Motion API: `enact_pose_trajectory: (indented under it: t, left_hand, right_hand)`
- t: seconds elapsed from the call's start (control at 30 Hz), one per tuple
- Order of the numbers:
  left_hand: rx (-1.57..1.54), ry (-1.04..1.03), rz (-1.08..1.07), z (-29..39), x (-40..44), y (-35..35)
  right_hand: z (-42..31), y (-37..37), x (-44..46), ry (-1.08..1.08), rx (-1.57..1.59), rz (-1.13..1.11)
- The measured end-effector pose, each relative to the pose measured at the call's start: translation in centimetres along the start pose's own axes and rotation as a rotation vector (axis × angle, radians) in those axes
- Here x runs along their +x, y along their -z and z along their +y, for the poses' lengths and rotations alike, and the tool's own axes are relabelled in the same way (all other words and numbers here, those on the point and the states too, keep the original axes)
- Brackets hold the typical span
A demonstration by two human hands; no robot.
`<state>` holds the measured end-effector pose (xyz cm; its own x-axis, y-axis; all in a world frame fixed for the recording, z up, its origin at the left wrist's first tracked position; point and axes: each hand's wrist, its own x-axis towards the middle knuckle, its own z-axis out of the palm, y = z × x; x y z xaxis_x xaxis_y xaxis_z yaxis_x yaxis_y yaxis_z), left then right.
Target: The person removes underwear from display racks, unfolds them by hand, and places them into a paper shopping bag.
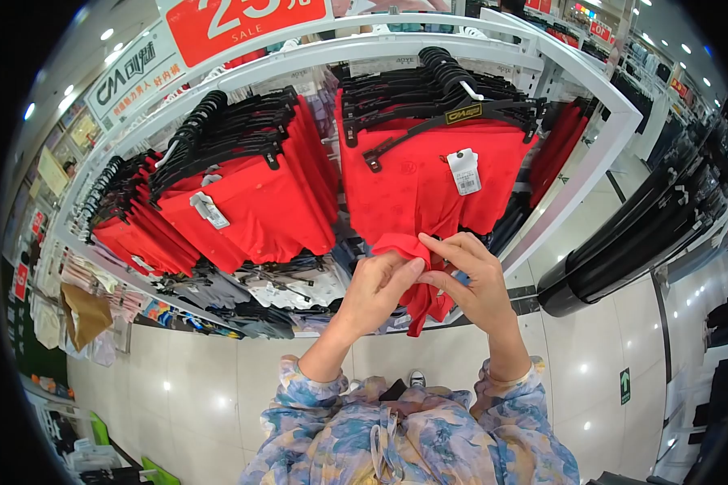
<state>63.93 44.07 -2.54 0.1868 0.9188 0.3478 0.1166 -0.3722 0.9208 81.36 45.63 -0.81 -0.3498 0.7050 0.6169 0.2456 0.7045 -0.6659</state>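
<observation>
A red garment [423, 305] is bunched up between my two hands, low in front of the rack. My left hand [374, 289] pinches its upper edge between thumb and fingers. On the right side of the cloth, my right hand [467, 277] has thumb and fingertips closed on its edge. Just above hang red underpants [400, 182] on a black hanger [416, 133], with a white price tag [464, 171] on the front. Whether the held cloth belongs to the hanging pair cannot be made out.
More red garments [243, 206] hang to the left on black hangers. A white rack frame [570, 190] runs down at the right, with a black column-like object [603, 259] beyond it. Above is a red sale sign [247, 24]. Dark and grey clothes [255, 311] hang lower down.
</observation>
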Motion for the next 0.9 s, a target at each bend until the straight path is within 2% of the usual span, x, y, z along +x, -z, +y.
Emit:
enact_pose_trajectory:
  t: [0.2, 0.3, 0.43, 0.6, 0.63, 0.7, 0.73, 0.8, 0.83, 0.87, 0.9]
  left_hand:
    - [-0.011, 0.054, -0.018, -1.4, 0.0, 0.2]
    - [-0.109, 0.062, 0.004, -1.5, 0.0, -0.1]
    - [-0.207, 0.171, 0.005, -0.9, 0.0, 0.0]
    - [-0.351, 0.214, -0.008, -1.4, -0.2, 0.1]
    - [-0.457, 0.19, -0.031, -1.6, -0.1, 0.2]
    - [-0.564, 0.163, -0.056, -2.0, 0.0, 0.3]
    - [-0.609, 0.224, -0.043, -2.3, 0.1, 0.4]
    - [-0.655, 0.286, -0.032, -2.2, 0.2, 0.6]
    - [-0.78, 0.331, -0.046, -1.7, 0.2, 0.7]
    - [-0.906, 0.378, -0.059, -1.4, 0.2, 0.9]
    - [-0.906, 0.38, -0.058, -1.5, 0.3, 1.0]
  right_hand:
    - [0.3, -0.1, 0.0, -0.002, 0.007, -0.004]
    - [0.6, -0.2, -0.1, -0.008, -0.01, -0.007]
    - [0.2, -0.5, 0.1, -0.013, -0.01, 0.009]
    - [1.1, -1.0, -0.1, -0.017, -0.071, 0.178]
    - [1.4, -1.0, -0.3, -0.017, -0.071, 0.18]
    - [2.0, -0.8, -0.6, -0.273, 0.163, 0.18]
    - [2.0, -0.7, -0.7, -0.272, 0.162, 0.18]
    - [2.0, -0.5, -0.9, -0.413, 0.351, 0.154]
    - [2.1, -0.7, -0.9, -0.414, 0.352, 0.155]
    - [2.4, -0.9, -0.9, -0.456, 0.605, 0.22]
    - [2.6, -1.1, -0.8, -0.494, 0.859, 0.285]
